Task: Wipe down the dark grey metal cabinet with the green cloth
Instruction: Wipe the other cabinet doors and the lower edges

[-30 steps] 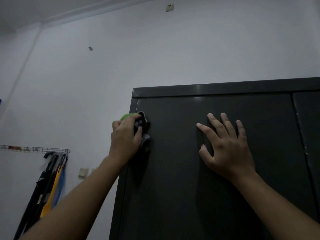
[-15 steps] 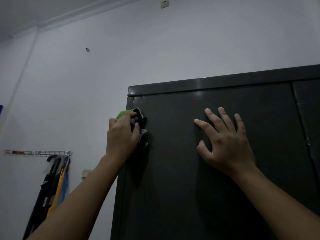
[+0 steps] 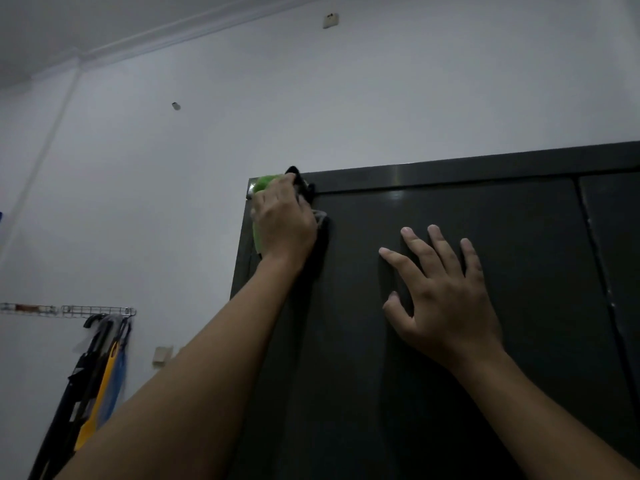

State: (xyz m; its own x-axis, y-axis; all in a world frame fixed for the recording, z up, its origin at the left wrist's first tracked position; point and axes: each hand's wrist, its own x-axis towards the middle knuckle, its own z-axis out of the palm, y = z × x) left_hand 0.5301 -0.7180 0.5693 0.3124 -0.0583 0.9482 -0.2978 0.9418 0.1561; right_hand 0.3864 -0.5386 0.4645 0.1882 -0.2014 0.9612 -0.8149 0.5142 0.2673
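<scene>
While the head view looks up at the dark grey metal cabinet [image 3: 450,393], which fills the lower right of the frame, the left hand [image 3: 282,221] sits at the cabinet's upper left corner, fingers closed over the green cloth [image 3: 260,209] and pressing it against the door face just under the top rail. Green shows above and to the left of the knuckles; a darker fold sticks out at the fingertips. The right hand [image 3: 443,296] lies flat on the same door — fingers spread, nothing held — right of centre frame, apart from the left. At lower left, long-handled tools [image 3: 100,379] hang from a wire rack [image 3: 69,310] on the white wall [image 3: 311,98].
</scene>
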